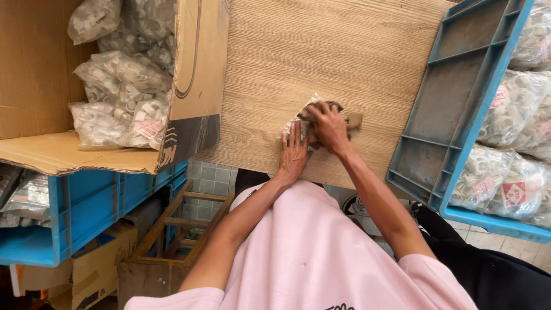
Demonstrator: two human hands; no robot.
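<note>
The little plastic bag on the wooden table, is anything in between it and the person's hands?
No. Both hands are already on the small plastic bag: the left hand lies flat on its near edge, and the right hand presses on top. Nothing visible sits between them on the wooden table.

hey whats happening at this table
A person in a pink shirt presses both hands on a small clear bag of white ring-shaped parts lying on a wooden tabletop. The left hand lies flat on its near edge; the right hand covers its top. A cardboard box to the left and a blue crate to the right hold more such bags.
</note>
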